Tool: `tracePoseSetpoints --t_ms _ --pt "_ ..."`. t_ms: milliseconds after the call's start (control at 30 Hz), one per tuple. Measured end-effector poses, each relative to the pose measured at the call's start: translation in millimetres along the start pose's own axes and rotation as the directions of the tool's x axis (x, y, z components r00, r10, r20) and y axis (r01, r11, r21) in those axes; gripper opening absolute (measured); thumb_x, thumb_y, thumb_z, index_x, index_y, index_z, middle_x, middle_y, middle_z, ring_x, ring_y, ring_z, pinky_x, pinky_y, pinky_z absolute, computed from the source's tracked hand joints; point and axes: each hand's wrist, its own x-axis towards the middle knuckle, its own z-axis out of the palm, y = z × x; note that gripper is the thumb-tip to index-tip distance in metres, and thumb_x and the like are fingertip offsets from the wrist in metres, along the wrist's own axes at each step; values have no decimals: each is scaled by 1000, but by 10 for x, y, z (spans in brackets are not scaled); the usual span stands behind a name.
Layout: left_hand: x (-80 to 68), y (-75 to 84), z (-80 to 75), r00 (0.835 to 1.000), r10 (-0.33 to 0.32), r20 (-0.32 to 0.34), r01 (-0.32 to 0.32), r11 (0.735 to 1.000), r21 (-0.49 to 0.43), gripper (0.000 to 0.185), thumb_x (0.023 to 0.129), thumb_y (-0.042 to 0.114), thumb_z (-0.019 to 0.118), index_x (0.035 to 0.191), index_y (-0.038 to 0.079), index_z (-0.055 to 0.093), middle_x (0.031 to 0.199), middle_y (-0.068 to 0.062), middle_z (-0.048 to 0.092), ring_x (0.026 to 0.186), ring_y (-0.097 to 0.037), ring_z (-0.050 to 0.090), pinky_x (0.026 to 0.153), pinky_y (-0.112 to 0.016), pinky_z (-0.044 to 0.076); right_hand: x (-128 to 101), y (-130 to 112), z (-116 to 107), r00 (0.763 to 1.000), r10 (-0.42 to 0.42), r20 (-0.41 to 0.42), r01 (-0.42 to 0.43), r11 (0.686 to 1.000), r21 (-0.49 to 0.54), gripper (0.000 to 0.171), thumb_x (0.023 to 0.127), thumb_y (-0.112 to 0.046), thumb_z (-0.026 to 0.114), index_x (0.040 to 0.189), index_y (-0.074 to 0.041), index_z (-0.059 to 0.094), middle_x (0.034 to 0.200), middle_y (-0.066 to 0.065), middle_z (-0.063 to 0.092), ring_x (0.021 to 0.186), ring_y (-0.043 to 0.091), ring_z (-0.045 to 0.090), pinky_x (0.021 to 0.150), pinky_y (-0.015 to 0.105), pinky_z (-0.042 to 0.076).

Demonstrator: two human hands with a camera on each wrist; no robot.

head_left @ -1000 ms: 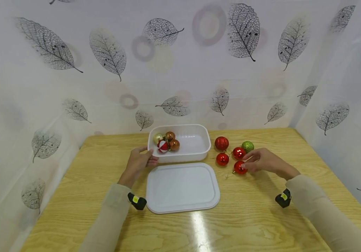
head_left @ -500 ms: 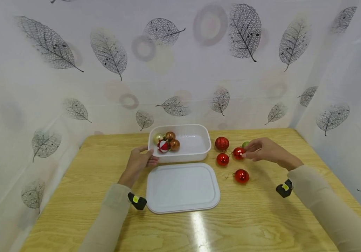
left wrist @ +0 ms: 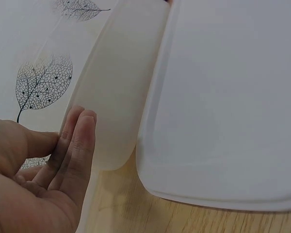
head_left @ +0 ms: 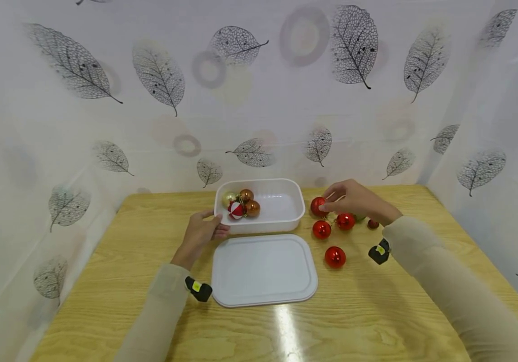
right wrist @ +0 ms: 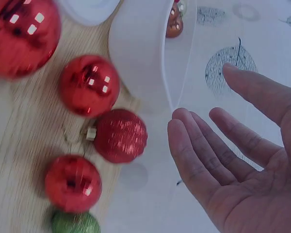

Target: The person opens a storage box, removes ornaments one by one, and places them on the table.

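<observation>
My left hand (head_left: 197,235) grips the front left corner of a white plastic box (head_left: 281,226), thumb at the rim and fingers along the outer wall. Inside the box, at its left, lie a pale gold bauble (head_left: 228,198), two copper baubles (head_left: 252,208) and a red-and-white one (head_left: 235,210). Over the table's right side, my right hand (right wrist: 247,165) is spread with nothing in it. It is nearest a glittery red bauble (right wrist: 120,136), which it overlaps in the head view. Three shiny red baubles (head_left: 321,230) lie close by, with a green one (right wrist: 75,223) partly hidden.
A white lid (head_left: 265,271) lies flat on the wooden table (head_left: 358,317) in front of the box. A small dark red bauble (head_left: 373,224) sits under the right forearm. A leaf-printed curtain (head_left: 259,115) stands behind and at both sides.
My right hand has moved left and back, from the green bauble to the glittery red one. The frontmost shiny bauble has rolled forward, then left. The small dark red bauble has come into view.
</observation>
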Motion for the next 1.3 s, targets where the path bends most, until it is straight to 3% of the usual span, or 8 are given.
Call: tracePoseSetpoints --t_ms 267,400,500,600,667,733,900,1300 --pt "12 -14 -1 1000 -3 -10 3 1000 -4 48 107 13 52 148 -8 40 89 -19 74 70 -17 73 72 -30 65 316 -240 284 998 -54 28 52 996 72 42 91 -24 78 121 2 66 107 16 71 79 22 68 70 29 61" --pt "29 -30 2 1000 -7 -10 7 1000 -5 48 108 13 52 148 -8 40 86 -17 74 69 -17 73 70 -29 65 413 -344 398 997 -43 59 39 996 78 41 91 -24 77 123 0 65 112 18 69 53 14 53 50 24 49" --pt "31 -30 8 1000 -9 -16 8 1000 -6 47 108 13 52 148 -8 40 85 -16 74 68 -17 73 70 -29 65 490 -389 474 997 -28 77 21 995 95 42 91 -25 77 125 -2 65 118 18 69 45 14 39 42 24 38" --pt "22 -22 9 1000 -5 -17 5 1000 -13 46 107 12 52 147 -8 42 85 -16 73 68 -17 73 70 -29 65 586 -415 556 996 -49 78 40 993 111 41 92 -23 77 124 -1 65 119 19 69 56 18 56 51 28 54" --pt "16 -15 3 1000 -3 -12 3 1000 -16 46 107 12 51 147 -9 41 86 -17 74 69 -17 73 71 -28 65 645 -439 612 995 -69 76 58 989 135 40 92 -20 76 123 2 65 117 21 69 76 28 67 69 36 63" --pt "12 -10 -4 1000 -6 -9 5 1000 -17 47 107 12 52 148 -8 41 87 -17 74 70 -17 73 71 -28 65 703 -468 674 994 -81 78 67 984 168 39 92 -17 76 122 5 64 116 22 69 98 36 69 87 44 63" --pt "11 -1 -8 1000 -15 -9 14 1000 -12 48 108 13 52 149 -7 39 85 -15 74 70 -17 73 71 -28 65 835 -530 823 994 -76 77 61 981 182 38 91 -13 77 121 7 65 114 22 69 102 40 68 85 44 63" --pt "39 -22 2 1000 -12 -16 12 1000 -15 48 107 13 52 149 -8 39 84 -15 74 69 -17 73 70 -28 65 1101 -521 1125 997 -56 45 48 988 149 47 89 -16 80 125 8 64 111 22 72 87 30 71 74 36 65"
